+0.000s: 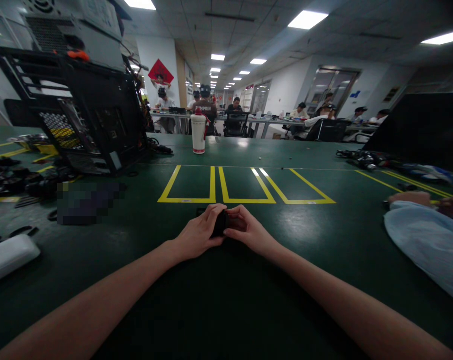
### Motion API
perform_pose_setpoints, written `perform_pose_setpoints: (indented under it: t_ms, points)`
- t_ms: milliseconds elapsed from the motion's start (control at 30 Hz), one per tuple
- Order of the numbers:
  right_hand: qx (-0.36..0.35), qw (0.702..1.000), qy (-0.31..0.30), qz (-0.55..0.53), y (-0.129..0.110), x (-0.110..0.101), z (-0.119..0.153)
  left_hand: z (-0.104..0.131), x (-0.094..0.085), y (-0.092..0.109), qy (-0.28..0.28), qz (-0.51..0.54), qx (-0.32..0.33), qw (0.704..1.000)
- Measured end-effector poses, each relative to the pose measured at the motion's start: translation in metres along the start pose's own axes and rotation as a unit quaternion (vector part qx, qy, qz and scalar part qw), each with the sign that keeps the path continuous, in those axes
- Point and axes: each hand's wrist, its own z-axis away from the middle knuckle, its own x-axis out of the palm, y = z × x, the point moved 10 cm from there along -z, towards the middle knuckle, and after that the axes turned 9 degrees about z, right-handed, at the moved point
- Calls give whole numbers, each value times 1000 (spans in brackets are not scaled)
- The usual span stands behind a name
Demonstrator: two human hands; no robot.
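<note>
My left hand [201, 231] is closed around a small black object [219, 225] near the middle of the green table [154, 295]. From the other side, the curled fingertips of my right hand [249, 231] press against that same object. Its kind I cannot make out, since my fingers cover most of it and it is dark. Just beyond both hands, yellow tape [245, 201] marks out three rectangles on the tabletop.
An opened computer case [109, 120] stands at the left, with dark cables [8, 180] near it. A white tumbler [198, 134] stands farther back. At the right edge another person's light-blue sleeve [423, 240] rests on the table. A white case [10, 257] lies at the left.
</note>
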Motion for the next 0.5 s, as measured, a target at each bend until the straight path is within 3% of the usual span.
perform_pose_setpoints:
  t_ms: [367, 500]
  points:
    - [35, 998, 45, 2, 6, -6, 0, -1, -1, 4, 10, 8, 14, 1000]
    - [41, 999, 8, -8, 12, -2, -1, -1, -1, 3, 13, 6, 16, 1000]
